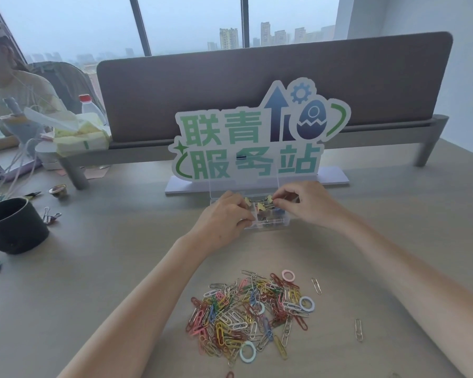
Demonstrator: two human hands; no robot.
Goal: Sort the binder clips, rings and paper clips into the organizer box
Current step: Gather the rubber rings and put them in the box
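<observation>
— What stands at the back of the desk (93, 268)?

— A cut-out sign (251, 140) with green characters, in front of a grey divider panel (230, 85).

— And on the left?

— A black round pot (13, 225), a white bottle (91, 107) with a red cap, a yellow tissue pack (79, 135), and another person (8, 85) seated behind.

— Beyond the window (191, 23)?

— Hazy tower blocks (257, 35).

Both hands (224, 216) (303, 204) outstretched, fingertips pinched.

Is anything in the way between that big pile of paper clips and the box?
Nothing visible. The bare table lies between the paper clip pile and the organizer box; only the person's own forearms cross it.
</observation>
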